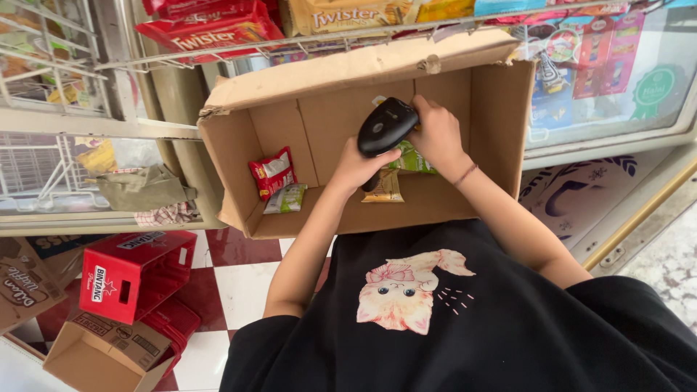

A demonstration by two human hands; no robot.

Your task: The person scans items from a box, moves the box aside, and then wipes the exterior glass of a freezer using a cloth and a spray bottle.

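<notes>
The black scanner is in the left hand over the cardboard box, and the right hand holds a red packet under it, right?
Not quite. In the head view the left hand does hold the black scanner over the cardboard box, but the right hand holds a green packet, not red.

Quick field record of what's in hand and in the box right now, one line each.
left hand: grips black handheld scanner, aimed down into box
right hand: holds green snack packet under the scanner
cardboard box: open, tipped toward the person
box contents: red packet, pale green packet, tan packet
floor, left: red crate
</notes>
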